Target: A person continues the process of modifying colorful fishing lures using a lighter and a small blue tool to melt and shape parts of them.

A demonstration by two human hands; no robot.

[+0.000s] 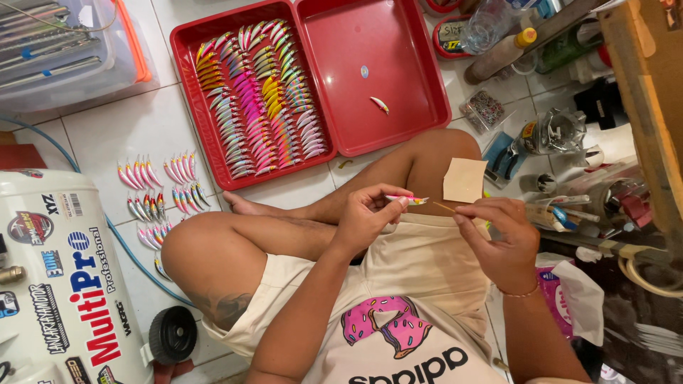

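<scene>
Closest to my lens sits the cream shirt [398,313] with a pink doughnut print, low in the frame; above it I see the left hand [366,217] at centre, pinching a small pink and yellow fishing lure [407,200] between its fingertips; the right hand [501,238], right of centre, is closed on a thin stick [445,207] whose tip points at the lure, and holds a tan square of paper [464,180] upright; the crossed bare legs [284,227] lie beneath both hands; at upper centre a red tray [398,57] holds rows of coloured lures on its left half and one single lure [380,104] on its right; more lures [160,188] lie on white tiles at left, beside a white tank [57,284].
</scene>
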